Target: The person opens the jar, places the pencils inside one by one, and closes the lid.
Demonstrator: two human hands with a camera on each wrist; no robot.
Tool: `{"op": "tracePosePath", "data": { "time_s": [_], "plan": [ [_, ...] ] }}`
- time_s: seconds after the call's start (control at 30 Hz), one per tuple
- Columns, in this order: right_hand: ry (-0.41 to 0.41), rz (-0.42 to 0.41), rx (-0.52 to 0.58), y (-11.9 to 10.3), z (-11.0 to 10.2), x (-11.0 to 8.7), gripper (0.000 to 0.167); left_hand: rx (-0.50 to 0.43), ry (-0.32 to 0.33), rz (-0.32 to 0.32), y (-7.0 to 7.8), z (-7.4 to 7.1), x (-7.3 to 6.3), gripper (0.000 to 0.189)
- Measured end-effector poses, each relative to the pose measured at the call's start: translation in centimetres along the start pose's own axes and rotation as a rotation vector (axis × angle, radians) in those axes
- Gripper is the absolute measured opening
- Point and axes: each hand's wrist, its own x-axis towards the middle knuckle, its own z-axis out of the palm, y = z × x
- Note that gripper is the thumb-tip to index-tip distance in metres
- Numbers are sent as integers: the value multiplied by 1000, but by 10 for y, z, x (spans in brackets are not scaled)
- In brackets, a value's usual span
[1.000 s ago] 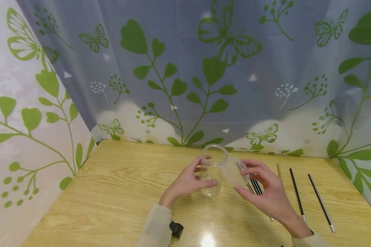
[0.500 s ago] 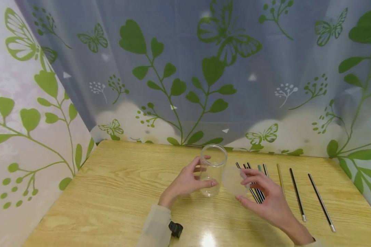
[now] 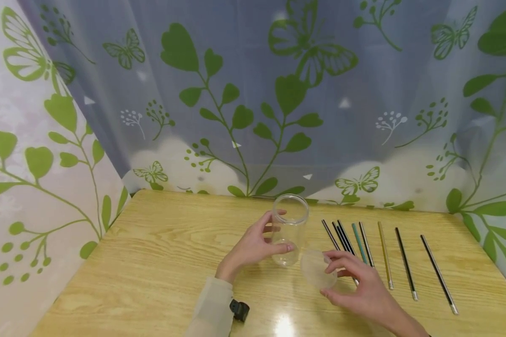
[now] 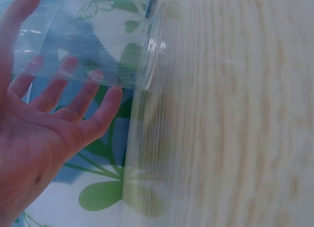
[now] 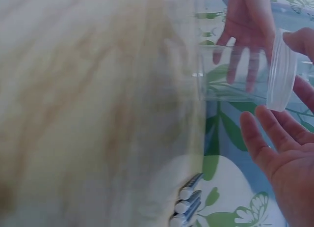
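Note:
A clear, open-topped jar (image 3: 293, 234) stands upright on the wooden table. My left hand (image 3: 257, 243) holds it from the left, fingers behind and thumb across the front; in the left wrist view those fingers (image 4: 100, 116) curve along the jar wall (image 4: 103, 35). My right hand (image 3: 358, 285) pinches a round translucent lid (image 3: 316, 269) by its edge, tilted, just right of the jar's base. The right wrist view shows the lid's ridged rim (image 5: 281, 72) between thumb and fingers. Nothing lies inside the jar.
Several pencils lie in a row right of the jar: dark ones, a teal pencil (image 3: 359, 243), a yellow pencil (image 3: 385, 255) and a black pencil (image 3: 438, 274) farthest right. A patterned curtain (image 3: 253, 117) hangs behind the table (image 3: 160, 262). A black strap device (image 3: 239, 310) sits at the left wrist.
My right hand has brought the lid down from beside the jar's upper part to near its base, uncovering more of the pencils. The left hand and jar stay nearly in place.

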Motion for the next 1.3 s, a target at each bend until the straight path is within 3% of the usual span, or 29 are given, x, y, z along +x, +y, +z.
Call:
{"op": "tracePosePath", "data": {
  "time_s": [0.43,0.67,1.0,1.3],
  "plan": [
    [-185,33,22,3,8,-10,33,-5,-4,1,1,0,-1,76],
    [-274,53,-25,1,10,-9,31,-10,-6,-3,1,0,0,77],
    [-347,79,-44,1,13,-9,30,-7,-10,0,1,0,2,78],
    [-419,111,-152,-1,13,-8,32,26,-7,-6,3,2,3,84]
  ]
}}
